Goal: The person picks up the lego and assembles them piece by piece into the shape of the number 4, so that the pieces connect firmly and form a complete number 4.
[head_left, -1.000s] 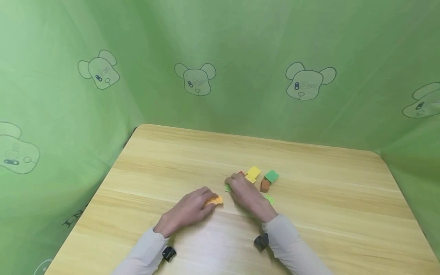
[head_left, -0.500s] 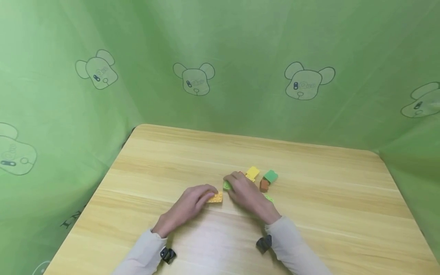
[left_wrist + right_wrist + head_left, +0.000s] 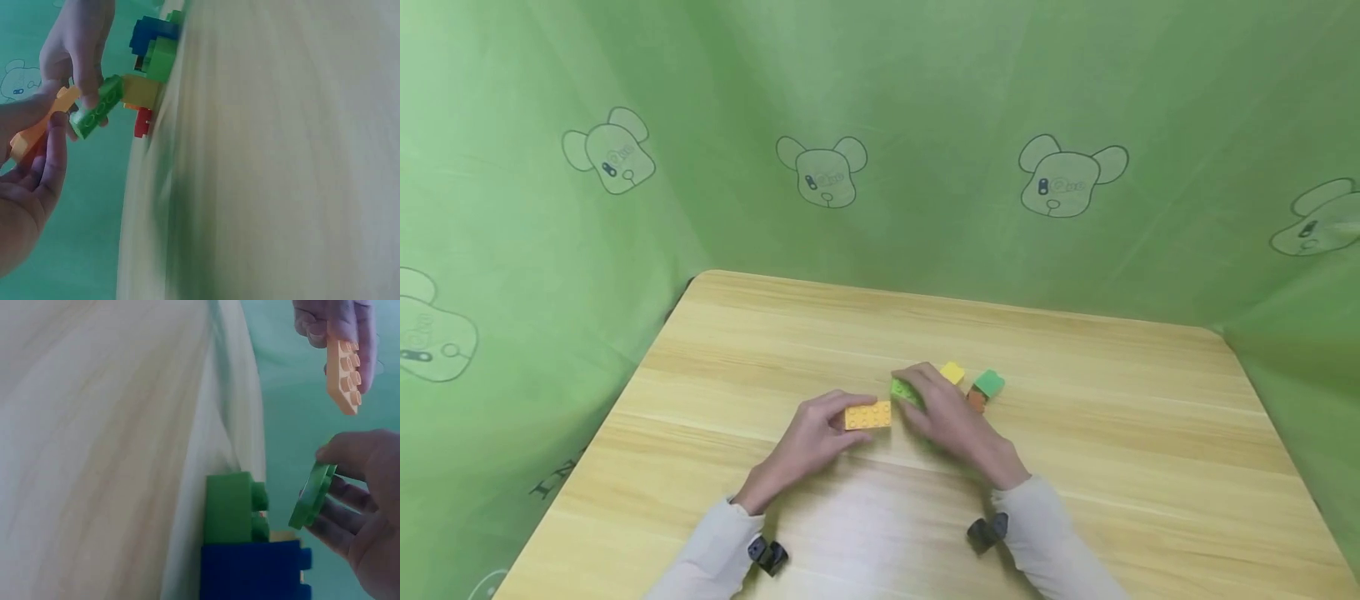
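My left hand (image 3: 808, 429) pinches an orange toy building brick (image 3: 868, 415) between thumb and fingers, its studs facing up toward the head camera. Just to the right, my right hand (image 3: 951, 417) holds a light green toy building brick (image 3: 904, 390) by its edges. Both bricks are raised off the table, close together but apart. In the right wrist view a gap shows between the orange brick (image 3: 344, 375) and the green brick (image 3: 312, 494). From the left wrist, the green brick (image 3: 99, 107) shows its studded face.
Loose bricks lie beyond my right hand on the wooden table (image 3: 1112, 467): yellow (image 3: 952, 372), dark green (image 3: 990, 383) and brown (image 3: 976, 402). Wrist views also show a blue brick (image 3: 253, 572) and a red brick (image 3: 143, 122). A green curtain (image 3: 925, 225) surrounds the table.
Both hands have lifted their bricks from the table. The orange brick has turned its studs toward the head camera, and the green brick has come up with the right hand.
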{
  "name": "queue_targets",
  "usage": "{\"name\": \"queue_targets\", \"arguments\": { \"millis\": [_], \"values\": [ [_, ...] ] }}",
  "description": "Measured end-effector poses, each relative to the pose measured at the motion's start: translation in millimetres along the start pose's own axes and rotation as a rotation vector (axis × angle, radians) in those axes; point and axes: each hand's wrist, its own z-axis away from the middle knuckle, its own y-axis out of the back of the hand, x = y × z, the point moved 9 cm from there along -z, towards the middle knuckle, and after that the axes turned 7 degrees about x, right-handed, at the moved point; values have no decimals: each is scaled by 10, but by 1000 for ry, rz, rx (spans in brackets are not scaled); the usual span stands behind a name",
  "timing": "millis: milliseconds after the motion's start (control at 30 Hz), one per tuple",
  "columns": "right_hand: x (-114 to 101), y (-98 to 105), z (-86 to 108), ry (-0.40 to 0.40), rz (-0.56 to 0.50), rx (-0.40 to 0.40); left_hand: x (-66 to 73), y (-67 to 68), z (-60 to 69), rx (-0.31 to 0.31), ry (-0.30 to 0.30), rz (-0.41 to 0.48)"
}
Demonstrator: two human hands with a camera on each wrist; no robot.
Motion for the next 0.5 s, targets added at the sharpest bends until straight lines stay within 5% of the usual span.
{"name": "queue_targets", "arguments": {
  "millis": [233, 500],
  "values": [
    [-51, 174, 8, 51, -85, 32, 81, 7, -24, -10, -4, 54],
    [-205, 382, 55, 121, -130, 84, 289, 35, -61, 41, -211, 68]
  ]
}}
